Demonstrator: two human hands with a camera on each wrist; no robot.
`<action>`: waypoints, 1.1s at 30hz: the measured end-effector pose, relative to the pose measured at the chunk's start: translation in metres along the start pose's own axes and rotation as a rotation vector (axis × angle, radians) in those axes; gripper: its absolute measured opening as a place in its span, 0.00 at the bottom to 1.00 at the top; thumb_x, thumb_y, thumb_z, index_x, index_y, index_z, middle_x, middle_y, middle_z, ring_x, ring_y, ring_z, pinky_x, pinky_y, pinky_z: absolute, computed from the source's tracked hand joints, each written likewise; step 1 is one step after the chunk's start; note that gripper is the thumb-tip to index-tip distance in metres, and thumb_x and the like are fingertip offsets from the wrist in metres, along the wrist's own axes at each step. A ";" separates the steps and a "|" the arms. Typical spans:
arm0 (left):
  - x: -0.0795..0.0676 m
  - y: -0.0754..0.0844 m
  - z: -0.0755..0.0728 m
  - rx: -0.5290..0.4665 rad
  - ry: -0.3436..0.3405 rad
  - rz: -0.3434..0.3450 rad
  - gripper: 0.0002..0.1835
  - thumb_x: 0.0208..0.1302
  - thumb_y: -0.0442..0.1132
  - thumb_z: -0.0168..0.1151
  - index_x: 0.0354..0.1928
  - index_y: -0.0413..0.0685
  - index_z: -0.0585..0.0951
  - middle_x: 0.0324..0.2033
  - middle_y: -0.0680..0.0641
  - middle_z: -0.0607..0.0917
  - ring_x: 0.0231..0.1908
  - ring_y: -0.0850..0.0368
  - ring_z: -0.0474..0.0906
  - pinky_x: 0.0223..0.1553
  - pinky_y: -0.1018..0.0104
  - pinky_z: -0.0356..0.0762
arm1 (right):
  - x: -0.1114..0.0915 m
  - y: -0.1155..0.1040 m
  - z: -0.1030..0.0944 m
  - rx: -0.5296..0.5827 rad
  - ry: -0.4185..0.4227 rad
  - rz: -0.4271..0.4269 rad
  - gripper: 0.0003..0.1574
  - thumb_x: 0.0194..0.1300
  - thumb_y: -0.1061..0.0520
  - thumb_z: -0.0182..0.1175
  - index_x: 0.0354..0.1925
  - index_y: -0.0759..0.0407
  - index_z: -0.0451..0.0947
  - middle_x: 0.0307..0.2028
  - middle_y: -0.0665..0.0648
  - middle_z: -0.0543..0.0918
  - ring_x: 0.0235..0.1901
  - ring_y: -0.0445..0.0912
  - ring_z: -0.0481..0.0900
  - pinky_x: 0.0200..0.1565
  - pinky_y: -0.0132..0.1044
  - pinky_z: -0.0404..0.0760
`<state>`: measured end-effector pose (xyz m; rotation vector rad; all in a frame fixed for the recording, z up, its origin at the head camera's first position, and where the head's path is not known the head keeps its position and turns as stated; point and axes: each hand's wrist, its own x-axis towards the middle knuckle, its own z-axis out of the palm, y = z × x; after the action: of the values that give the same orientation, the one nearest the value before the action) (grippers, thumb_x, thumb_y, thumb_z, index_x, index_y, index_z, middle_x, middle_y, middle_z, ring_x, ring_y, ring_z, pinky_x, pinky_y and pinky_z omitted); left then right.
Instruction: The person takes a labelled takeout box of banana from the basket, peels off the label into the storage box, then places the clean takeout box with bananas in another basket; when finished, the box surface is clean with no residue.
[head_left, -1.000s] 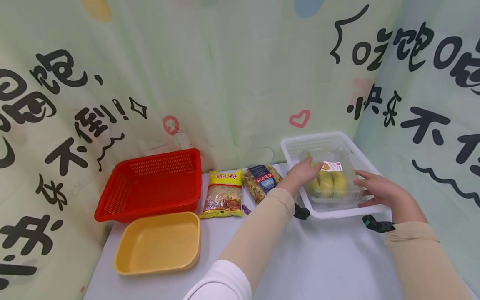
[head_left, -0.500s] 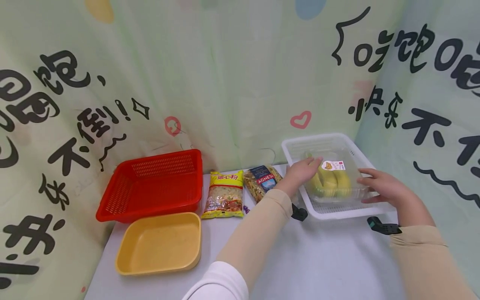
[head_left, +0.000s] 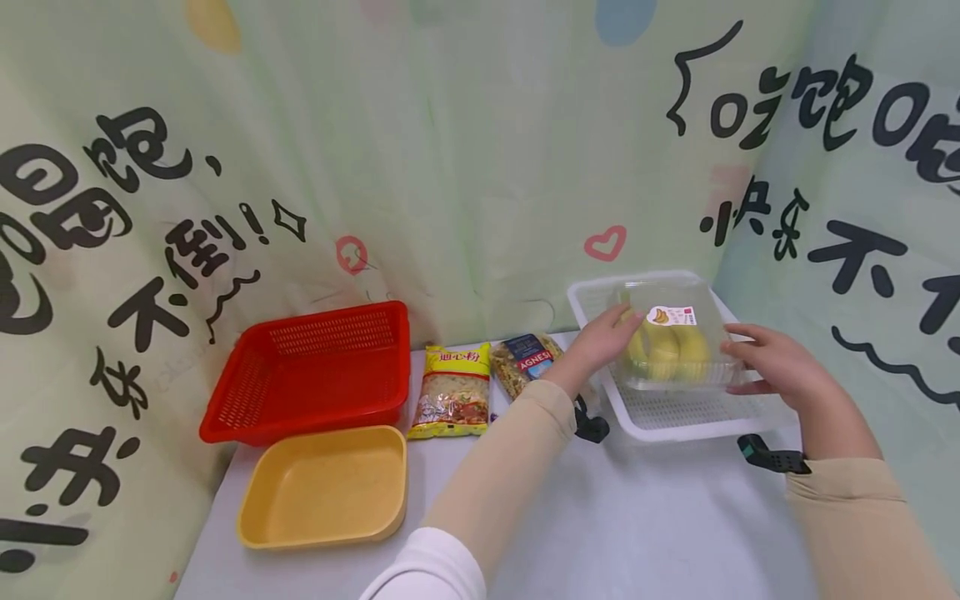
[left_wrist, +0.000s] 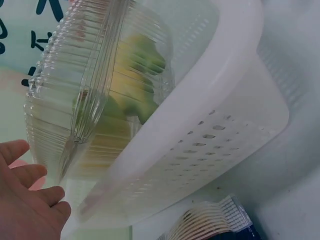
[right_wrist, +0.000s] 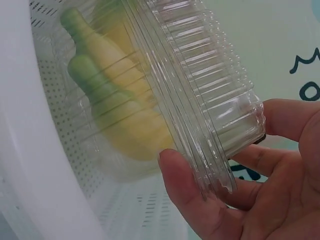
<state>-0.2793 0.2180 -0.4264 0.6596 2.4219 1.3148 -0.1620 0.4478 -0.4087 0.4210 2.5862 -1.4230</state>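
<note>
Right hand (right_wrist: 275, 197) pinching clear box (right_wrist: 205, 85), left hand (head_left: 604, 337) at opposite side, hold unclear, bananas (right_wrist: 127, 117) partly obscured

L arm (head_left: 510, 467): fwd, slanting R | L hand (head_left: 603, 340) nr worktop's (head_left: 675, 517) far R corner, fingers bent slightly | R arm (head_left: 858, 517): fwd, slanting L | R hand (head_left: 776, 367) opp., thumb + fingers curled, pinching | hands apart
</note>
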 end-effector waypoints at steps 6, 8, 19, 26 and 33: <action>-0.001 -0.008 -0.007 -0.043 0.007 0.047 0.34 0.72 0.67 0.39 0.76 0.67 0.59 0.76 0.57 0.59 0.75 0.56 0.55 0.75 0.56 0.55 | -0.003 -0.015 0.004 0.005 0.044 -0.038 0.50 0.74 0.34 0.44 0.78 0.60 0.42 0.68 0.75 0.59 0.57 0.65 0.70 0.42 0.45 0.88; -0.002 -0.009 -0.010 -0.066 0.011 0.052 0.33 0.71 0.67 0.40 0.76 0.70 0.58 0.77 0.58 0.56 0.76 0.57 0.52 0.76 0.55 0.53 | -0.004 -0.020 0.005 0.014 0.053 -0.047 0.50 0.74 0.34 0.44 0.78 0.59 0.42 0.69 0.75 0.59 0.57 0.65 0.70 0.42 0.44 0.88; -0.018 -0.013 -0.026 -0.180 0.058 0.111 0.33 0.71 0.63 0.46 0.76 0.74 0.55 0.78 0.60 0.46 0.78 0.54 0.46 0.75 0.45 0.49 | -0.011 -0.042 0.023 0.103 0.060 -0.089 0.49 0.74 0.36 0.45 0.79 0.54 0.39 0.71 0.75 0.56 0.58 0.65 0.68 0.41 0.44 0.88; -0.030 -0.015 -0.038 -0.243 0.139 0.135 0.34 0.72 0.52 0.50 0.77 0.70 0.53 0.79 0.58 0.45 0.78 0.55 0.44 0.76 0.44 0.46 | -0.012 -0.054 0.041 0.143 0.059 -0.115 0.48 0.73 0.35 0.46 0.79 0.52 0.42 0.70 0.71 0.59 0.55 0.58 0.71 0.42 0.43 0.88; -0.048 -0.014 -0.049 -0.274 0.226 0.080 0.37 0.72 0.48 0.52 0.78 0.63 0.51 0.78 0.54 0.50 0.77 0.52 0.49 0.76 0.51 0.52 | -0.013 -0.062 0.055 0.146 0.059 -0.148 0.46 0.74 0.36 0.46 0.79 0.52 0.45 0.69 0.69 0.62 0.49 0.48 0.74 0.41 0.40 0.88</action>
<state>-0.2652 0.1510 -0.4099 0.5643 2.3369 1.8009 -0.1689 0.3669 -0.3847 0.2999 2.6175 -1.6803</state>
